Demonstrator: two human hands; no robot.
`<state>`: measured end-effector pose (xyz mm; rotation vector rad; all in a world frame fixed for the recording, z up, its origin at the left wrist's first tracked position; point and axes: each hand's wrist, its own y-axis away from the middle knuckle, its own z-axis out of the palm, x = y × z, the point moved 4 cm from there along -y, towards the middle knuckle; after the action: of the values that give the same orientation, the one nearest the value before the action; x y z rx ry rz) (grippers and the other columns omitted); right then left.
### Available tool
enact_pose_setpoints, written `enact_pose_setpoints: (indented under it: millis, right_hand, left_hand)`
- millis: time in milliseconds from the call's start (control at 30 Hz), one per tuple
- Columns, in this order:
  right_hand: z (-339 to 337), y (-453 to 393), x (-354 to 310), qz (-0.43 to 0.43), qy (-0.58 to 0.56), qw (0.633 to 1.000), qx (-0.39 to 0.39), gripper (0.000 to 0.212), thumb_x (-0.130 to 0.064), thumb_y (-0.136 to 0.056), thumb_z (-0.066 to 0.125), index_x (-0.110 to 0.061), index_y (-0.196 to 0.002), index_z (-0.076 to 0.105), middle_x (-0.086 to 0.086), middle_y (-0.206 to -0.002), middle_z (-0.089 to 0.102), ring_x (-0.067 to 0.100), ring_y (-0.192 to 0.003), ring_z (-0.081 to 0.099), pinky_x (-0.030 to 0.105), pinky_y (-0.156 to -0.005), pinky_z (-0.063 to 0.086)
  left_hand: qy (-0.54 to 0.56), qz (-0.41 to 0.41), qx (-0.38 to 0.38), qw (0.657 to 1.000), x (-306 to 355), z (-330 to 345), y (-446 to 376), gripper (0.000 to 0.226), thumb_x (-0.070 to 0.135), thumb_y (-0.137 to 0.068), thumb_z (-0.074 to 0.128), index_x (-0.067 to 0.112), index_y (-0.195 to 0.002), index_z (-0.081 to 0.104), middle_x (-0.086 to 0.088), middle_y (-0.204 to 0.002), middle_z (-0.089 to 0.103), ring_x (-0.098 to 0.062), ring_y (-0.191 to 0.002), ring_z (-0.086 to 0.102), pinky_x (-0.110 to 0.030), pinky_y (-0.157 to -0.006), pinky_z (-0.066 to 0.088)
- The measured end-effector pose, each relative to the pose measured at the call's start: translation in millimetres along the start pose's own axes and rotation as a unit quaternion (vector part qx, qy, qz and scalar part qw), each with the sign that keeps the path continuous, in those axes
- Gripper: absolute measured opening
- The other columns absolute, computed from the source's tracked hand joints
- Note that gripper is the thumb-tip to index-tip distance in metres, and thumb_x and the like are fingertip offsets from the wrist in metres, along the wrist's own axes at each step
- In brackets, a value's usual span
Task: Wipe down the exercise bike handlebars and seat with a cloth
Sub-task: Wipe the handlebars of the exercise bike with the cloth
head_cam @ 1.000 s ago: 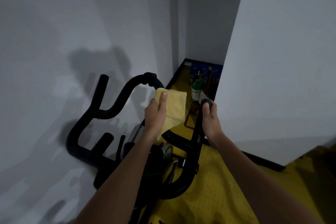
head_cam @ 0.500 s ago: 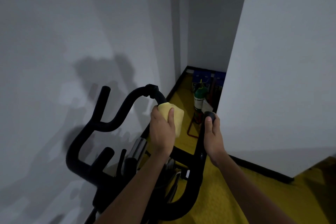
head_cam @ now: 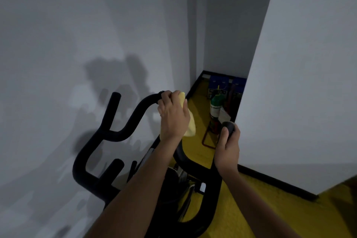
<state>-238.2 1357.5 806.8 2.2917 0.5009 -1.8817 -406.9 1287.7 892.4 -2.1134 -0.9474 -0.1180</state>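
The left hand [head_cam: 173, 116] is curled over the top bend of the black handlebars [head_cam: 123, 131], pressing a yellow cloth [head_cam: 190, 123] against the tube, with a loose corner of the cloth hanging out below the palm. The right hand [head_cam: 228, 147] is wrapped round the upright right-hand grip [head_cam: 228, 126], thumb against its rounded end, which looks like a bracing hold. The cloth is soft and light and will bunch or slip unless it is kept wrapped round the bar under the fingers. The handlebars are stiff, curved tubing, probably smooth, so closing the cloth round the tube and sliding along it suits them best. The seat is out of view. A green cylinder [head_cam: 216, 106] stands on the yellow floor [head_cam: 251, 214] beyond.
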Motion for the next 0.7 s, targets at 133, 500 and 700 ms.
enact_pose_setpoints:
  millis: [133,500,700]
  right_hand:
    - [3,0,5,0.004,0.017,1.0,0.023,0.056,-0.066,-0.1,0.025,-0.036,-0.147,0.029,0.015,-0.119,0.066,0.037,-0.101,0.067,0.041,-0.077,0.054]
    - [1,9,-22,-0.126,0.162,0.974,0.094,0.048,-0.025,-0.107,0.043,-0.02,-0.153,0.032,0.013,-0.132,0.045,0.027,-0.116,0.05,0.039,-0.088,0.053]
    - [0,11,-19,-0.123,0.122,0.982,0.077,0.044,-0.026,-0.108,0.042,-0.022,-0.151,0.034,0.01,-0.135,0.04,0.027,-0.119,0.051,0.046,-0.093,0.054]
  left_hand:
    - [-0.046,0.037,-0.002,0.998,-6,1,-11,0.021,0.032,-0.096,0.054,0.015,-0.108,0.06,-0.009,-0.11,0.054,-0.027,-0.095,0.047,-0.037,-0.076,0.042]
    - [-0.069,0.086,-0.075,0.991,-21,-9,-57,0.026,0.03,-0.098,0.05,0.007,-0.1,0.062,-0.013,-0.102,0.057,-0.033,-0.101,0.049,-0.041,-0.082,0.037]
    - [-0.075,0.12,-0.057,0.988,-53,-14,-67,0.036,0.036,-0.1,0.046,0.006,-0.09,0.061,-0.015,-0.093,0.056,-0.034,-0.091,0.051,-0.037,-0.072,0.033]
